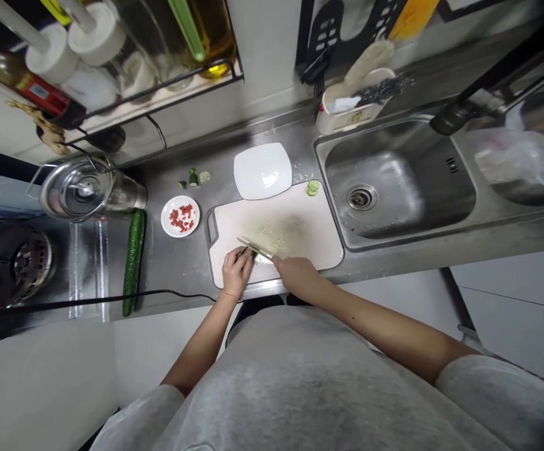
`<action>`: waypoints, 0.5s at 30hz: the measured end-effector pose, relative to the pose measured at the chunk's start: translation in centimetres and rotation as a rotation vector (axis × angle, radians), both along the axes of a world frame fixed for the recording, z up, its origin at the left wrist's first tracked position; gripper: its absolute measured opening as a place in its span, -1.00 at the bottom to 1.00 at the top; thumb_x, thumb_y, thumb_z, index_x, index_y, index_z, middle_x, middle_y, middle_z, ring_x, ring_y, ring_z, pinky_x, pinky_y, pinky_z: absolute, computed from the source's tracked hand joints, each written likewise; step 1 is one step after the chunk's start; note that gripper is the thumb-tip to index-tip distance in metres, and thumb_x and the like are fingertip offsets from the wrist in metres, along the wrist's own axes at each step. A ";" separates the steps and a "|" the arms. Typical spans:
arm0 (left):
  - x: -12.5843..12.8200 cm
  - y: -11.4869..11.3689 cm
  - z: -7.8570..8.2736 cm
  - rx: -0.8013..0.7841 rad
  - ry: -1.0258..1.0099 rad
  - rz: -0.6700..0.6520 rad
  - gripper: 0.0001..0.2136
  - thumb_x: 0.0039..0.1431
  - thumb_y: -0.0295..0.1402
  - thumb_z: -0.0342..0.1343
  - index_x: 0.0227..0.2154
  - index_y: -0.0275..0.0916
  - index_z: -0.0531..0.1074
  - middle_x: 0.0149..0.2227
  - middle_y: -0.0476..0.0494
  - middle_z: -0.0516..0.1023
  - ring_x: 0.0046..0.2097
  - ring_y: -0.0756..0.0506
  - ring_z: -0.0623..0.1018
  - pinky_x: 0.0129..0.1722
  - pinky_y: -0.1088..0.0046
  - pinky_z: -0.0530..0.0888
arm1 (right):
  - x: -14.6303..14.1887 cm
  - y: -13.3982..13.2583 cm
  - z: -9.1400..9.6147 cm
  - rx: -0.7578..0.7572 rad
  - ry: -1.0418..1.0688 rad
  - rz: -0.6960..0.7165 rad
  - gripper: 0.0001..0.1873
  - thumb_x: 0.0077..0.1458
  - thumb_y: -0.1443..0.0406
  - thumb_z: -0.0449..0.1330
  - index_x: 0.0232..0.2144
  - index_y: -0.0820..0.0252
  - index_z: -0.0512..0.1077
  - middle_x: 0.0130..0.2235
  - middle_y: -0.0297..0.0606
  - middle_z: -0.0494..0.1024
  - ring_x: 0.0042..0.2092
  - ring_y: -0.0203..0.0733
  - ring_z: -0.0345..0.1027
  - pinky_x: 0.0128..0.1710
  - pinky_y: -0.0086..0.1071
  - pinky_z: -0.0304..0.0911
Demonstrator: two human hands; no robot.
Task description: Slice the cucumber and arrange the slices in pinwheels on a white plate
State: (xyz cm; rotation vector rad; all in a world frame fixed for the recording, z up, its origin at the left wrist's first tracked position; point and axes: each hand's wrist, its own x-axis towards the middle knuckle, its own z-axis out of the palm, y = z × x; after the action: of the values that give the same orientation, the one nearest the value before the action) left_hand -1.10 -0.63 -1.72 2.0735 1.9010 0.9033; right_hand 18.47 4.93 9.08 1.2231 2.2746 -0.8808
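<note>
My right hand [294, 273] is closed around the handle of a kitchen knife [258, 250], its blade reaching left over the white cutting board [313, 244]. Close against the blade, my left hand [236, 269] has its fingers curled down on a small dark green piece of cucumber [253, 255], mostly hidden by the fingers and knife. Tiny pale green bits lie scattered on the middle of the board. At its far right corner rest a few thin cucumber slices [312, 187].
A white square plate [262, 169] touches the board's far edge. Left of it are a small plate [165, 216] with chopped red bits, cucumber ends [193, 178] and a whole cucumber [134, 263]. A sink [394, 188] lies right; a black cord [149, 292] crosses the counter's left front.
</note>
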 end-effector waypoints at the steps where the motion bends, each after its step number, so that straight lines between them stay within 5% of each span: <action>1: 0.0 0.0 0.0 0.001 0.002 0.002 -0.79 0.23 -0.33 0.04 -0.16 -0.20 0.53 -0.14 -0.20 0.50 -0.09 -0.08 0.46 -0.07 0.35 0.43 | 0.0 0.0 0.0 0.002 0.005 0.003 -0.68 0.17 0.47 -0.09 -0.06 0.28 0.31 -0.27 -0.02 0.56 -0.18 -0.05 0.49 -0.26 -0.34 0.27; 15: -0.1 0.0 0.2 -0.015 -0.033 -0.019 -0.78 0.23 -0.36 0.04 -0.12 -0.19 0.51 -0.13 -0.20 0.49 -0.06 -0.07 0.46 -0.05 0.34 0.42 | 0.1 0.6 -0.7 -0.010 0.012 0.034 -0.66 0.17 0.46 -0.08 -0.06 0.27 0.34 -0.25 -0.02 0.57 -0.17 -0.08 0.48 -0.25 -0.34 0.27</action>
State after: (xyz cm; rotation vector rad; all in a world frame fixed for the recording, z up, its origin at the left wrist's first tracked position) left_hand -1.25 -0.59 -1.56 2.0519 1.8621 0.9105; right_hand 18.62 5.53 8.37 1.1744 2.2909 -0.8888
